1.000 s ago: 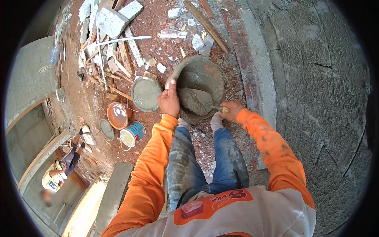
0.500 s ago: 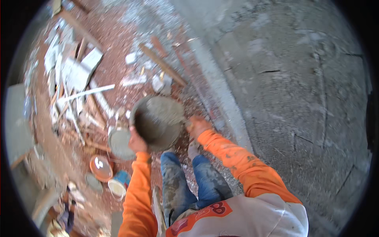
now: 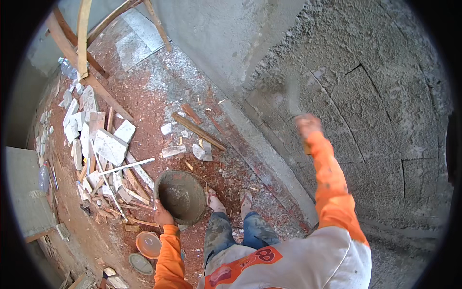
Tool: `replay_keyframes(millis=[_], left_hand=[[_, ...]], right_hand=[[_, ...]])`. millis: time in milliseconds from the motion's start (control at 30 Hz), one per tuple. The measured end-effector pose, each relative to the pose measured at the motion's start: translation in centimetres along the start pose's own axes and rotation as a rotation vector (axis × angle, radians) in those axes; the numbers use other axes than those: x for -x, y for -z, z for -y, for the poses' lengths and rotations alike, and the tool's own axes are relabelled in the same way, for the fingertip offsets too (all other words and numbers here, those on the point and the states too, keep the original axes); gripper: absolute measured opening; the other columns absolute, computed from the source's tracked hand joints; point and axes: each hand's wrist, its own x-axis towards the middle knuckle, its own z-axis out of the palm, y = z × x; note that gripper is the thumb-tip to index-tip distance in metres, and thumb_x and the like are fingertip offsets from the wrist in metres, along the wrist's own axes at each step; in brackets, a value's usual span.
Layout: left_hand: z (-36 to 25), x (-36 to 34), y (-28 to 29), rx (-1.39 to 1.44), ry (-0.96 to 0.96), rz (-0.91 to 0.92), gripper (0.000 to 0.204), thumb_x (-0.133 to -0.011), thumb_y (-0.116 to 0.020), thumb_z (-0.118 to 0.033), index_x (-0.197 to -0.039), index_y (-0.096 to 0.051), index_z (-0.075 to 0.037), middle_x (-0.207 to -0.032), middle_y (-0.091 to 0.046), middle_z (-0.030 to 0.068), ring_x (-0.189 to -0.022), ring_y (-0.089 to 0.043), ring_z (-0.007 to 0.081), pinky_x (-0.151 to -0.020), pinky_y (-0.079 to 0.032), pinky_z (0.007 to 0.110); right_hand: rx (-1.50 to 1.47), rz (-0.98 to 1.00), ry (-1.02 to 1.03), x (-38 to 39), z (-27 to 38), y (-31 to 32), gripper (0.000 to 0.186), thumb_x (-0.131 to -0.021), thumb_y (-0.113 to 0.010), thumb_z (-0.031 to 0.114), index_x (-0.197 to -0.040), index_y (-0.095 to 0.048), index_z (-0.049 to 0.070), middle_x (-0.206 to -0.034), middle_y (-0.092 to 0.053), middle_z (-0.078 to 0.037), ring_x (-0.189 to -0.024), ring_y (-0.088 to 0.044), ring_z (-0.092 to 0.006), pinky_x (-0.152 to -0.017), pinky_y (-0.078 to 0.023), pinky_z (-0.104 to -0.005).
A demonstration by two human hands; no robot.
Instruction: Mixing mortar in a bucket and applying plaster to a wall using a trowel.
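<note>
My left hand (image 3: pixel 164 215) is closed on the rim of a round, mortar-smeared bucket (image 3: pixel 192 212), which is tilted so its inside shows, with grey mortar coating it. Raised toward the rough grey mortared wall (image 3: pixel 375 111) on the right, my right hand (image 3: pixel 308 126) is smeared by motion. Its fingers are closed around a tool with a wooden handle (image 3: pixel 307 148), whose end shows below the fist. The tool's far end is blurred against the wall, and I cannot tell its shape. A pale streak (image 3: pixel 292 94) shows just beyond that hand.
Broken white slabs (image 3: pixel 111 146) and wood scraps lie heaped on the reddish ground to the left. A wooden plank (image 3: pixel 199 131) lies ahead of my feet. An orange basin (image 3: pixel 148 245) and a round grey-topped container (image 3: pixel 140 264) stand at lower left. Timbers (image 3: pixel 83 41) lean at far left.
My right hand has swung from beside the bucket up and right to the wall. The bucket, still in my left hand, sits lower in view, and the mortar inside looks less. The view has shifted.
</note>
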Motion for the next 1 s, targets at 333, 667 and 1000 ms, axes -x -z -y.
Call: replay_keyframes(millis=[333, 667, 1000], left_hand=[[-6.8, 0.3, 1.3, -0.007, -0.208, 0.143, 0.054, -0.087, -0.044, -0.043, -0.067, -0.059, 0.004, -0.053, -0.051, 0.0188, -0.043, -0.043, 0.0255, -0.047, -0.034, 0.041], [-17.7, 7.2, 3.6, -0.005, -1.224, 0.173, 0.024, -0.086, -0.050, -0.022, -0.094, -0.061, -0.002, -0.083, -0.062, 0.0166, -0.071, -0.059, 0.0312, -0.065, -0.046, 0.038], [-17.1, 7.5, 3.1, 0.578, -0.218, 0.495, 0.058, -0.083, -0.055, -0.042, -0.046, -0.042, 0.001, -0.045, -0.036, 0.0021, -0.047, -0.031, 0.0100, -0.044, -0.030, 0.031]], right_hand=[[0.134, 0.288, 0.219, 22.2, 3.1, -1.2, 0.025, -0.075, -0.054, 0.018, -0.097, -0.051, 0.007, -0.077, -0.057, -0.017, -0.072, -0.059, -0.0295, -0.069, -0.048, -0.0381], [0.821, 0.584, 0.498, 22.6, 9.2, -9.9, 0.029, -0.076, -0.053, 0.019, -0.102, -0.059, 0.008, -0.099, -0.057, -0.014, -0.088, -0.059, -0.0302, -0.075, -0.047, -0.0418], [0.149, 0.504, 0.377, 27.6, 1.4, -5.6, 0.029, -0.074, -0.060, 0.030, -0.093, -0.055, 0.009, -0.082, -0.061, -0.014, -0.081, -0.058, -0.0340, -0.071, -0.046, -0.0426]])
